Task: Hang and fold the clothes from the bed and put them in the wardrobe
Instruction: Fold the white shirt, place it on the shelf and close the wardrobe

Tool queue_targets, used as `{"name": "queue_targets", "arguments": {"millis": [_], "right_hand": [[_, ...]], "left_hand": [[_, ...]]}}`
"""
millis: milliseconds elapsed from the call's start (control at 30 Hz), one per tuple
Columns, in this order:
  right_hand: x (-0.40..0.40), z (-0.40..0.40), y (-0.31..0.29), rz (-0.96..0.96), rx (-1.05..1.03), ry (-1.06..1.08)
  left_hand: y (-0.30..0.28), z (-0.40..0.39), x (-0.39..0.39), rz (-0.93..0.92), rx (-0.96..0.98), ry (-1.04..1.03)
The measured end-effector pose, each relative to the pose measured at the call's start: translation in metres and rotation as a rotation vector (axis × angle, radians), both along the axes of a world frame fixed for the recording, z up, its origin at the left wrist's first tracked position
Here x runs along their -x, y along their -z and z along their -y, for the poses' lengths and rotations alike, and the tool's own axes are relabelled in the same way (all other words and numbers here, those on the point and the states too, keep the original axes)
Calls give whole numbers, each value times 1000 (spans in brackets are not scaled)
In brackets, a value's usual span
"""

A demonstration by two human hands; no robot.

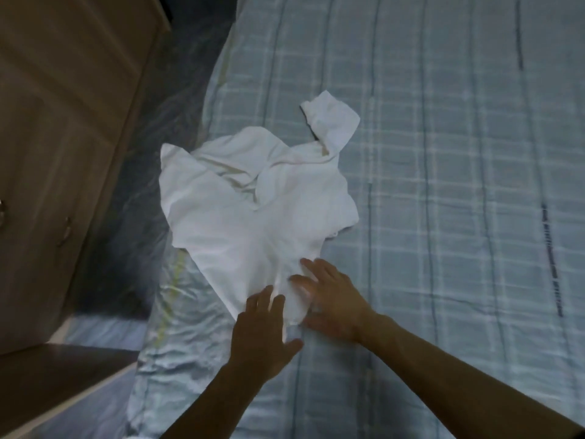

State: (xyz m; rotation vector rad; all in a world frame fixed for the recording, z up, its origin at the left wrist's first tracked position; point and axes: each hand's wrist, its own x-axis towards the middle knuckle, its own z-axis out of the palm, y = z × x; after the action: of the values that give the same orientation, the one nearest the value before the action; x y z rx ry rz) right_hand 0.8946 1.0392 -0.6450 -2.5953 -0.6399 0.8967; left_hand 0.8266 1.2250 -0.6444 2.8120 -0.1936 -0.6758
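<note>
The shirt (253, 223) lay rumpled on the bed (443, 185), near the edge by the wardrobe (63, 122). My left hand (262, 331) and right hand (332, 299) pressed its near end, fingers spread flat, gripping nothing. It looked light, limp and wrinkle-prone; I'd take it by the hem corners.

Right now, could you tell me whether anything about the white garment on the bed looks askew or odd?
Yes: the white cloth garment lies crumpled rather than flat on the pale blue checked bed cover, one sleeve twisted upward. Both hands, left hand and right hand, rest on its near end.
</note>
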Motion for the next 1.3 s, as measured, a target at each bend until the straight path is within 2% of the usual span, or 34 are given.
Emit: {"name": "queue_targets", "arguments": {"millis": [100,233,367,533,667,767,900,1300], "right_hand": [[13,-4,17,15,41,-20],[27,-15,28,154,80,35],[24,-28,29,366,-63,204],[9,-33,-1,431,-255,297],[-9,-28,-54,462,-286,298],[-23,-23,-106,423,-324,346],[-30,-4,-175,503,-418,402],[30,93,-368,739,-644,456]], "left_hand": [[5,3,7,-16,21,-40],[8,0,10,83,127,-101],[-12,-10,0,233,201,-152],[-58,-27,-26,288,154,-193],[-97,-35,-46,335,159,-208],[-140,-36,-59,447,207,-155],[-202,-28,-68,599,276,-82],[-385,45,-30,890,278,62]]}}
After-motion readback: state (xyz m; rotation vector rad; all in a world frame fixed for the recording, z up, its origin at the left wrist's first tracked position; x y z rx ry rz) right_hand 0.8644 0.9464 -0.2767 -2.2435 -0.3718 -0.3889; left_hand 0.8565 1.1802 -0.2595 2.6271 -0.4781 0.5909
